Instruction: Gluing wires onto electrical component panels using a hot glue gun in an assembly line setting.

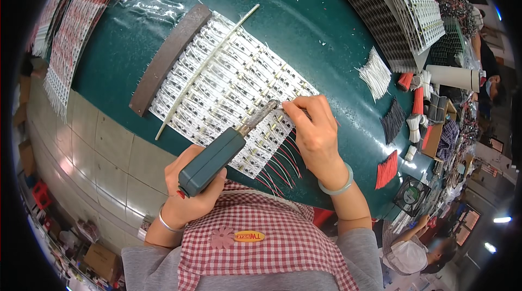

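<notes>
Grips a soldering tool in the left hand, pinches a tiny, indistinct piece in the bent right hand, well apart from cardboard box of unclear contents.

left hand grips dark-green soldering tool, tip over white circuit-board panel | right hand, fingertips pinched, just beside tip | pale rod across panel | brown bar along its left edge | red and black wires at near edge

Yellow oval patch, red lettering, on chkd apron frt.
</notes>
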The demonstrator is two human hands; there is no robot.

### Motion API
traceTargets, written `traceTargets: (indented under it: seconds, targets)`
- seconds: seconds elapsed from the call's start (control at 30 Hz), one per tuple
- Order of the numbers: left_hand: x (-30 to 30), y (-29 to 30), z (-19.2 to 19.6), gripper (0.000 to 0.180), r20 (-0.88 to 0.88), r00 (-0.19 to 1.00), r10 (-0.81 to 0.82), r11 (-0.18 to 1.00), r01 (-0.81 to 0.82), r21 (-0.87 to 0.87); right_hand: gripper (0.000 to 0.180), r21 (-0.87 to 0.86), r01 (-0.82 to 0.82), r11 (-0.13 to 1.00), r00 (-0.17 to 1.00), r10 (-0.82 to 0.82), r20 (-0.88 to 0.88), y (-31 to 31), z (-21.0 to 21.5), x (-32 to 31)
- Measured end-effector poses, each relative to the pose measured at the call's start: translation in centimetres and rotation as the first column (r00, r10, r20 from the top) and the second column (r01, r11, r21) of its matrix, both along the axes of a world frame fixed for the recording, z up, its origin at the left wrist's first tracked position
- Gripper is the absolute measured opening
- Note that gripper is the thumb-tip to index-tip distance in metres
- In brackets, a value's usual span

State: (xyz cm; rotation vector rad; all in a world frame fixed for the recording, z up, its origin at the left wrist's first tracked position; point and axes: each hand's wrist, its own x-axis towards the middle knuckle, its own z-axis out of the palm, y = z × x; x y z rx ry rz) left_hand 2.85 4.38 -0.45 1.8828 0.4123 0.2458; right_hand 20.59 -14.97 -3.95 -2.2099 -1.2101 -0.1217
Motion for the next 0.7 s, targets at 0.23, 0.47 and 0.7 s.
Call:
traceTargets:
  seconds: [0.23, 0.47, 0.7]
  targets:
    - [-0.2, 0.1, 0.0, 0.018, -0.004, 1.0, -0.023, 0.999, 0.023, 0.046, 0.036, -0.03, -0.016, 0.999, 1.0, 0.017, 0.018, 0.0, 0.3, 0.0]
    - [-1.0, 0.4, -0.1, 0.022, 0.015, 1.0, 0.002, 0.999, -0.003, 0.035, 0.036, -0.033, -0.008, 0.999, 1.0, 0.009, 0.016, 0.1, 0.3, -0.1]
    - [-1.4, 0.5, 0.4, 0.023, -0.027, 1.0, -0.01, 1.0, 0.01, 0.014, 0.035, 0.05, 0.012, 0.999, 0.999, -0.014, 0.048, -0.1, 0.4, -0.9]
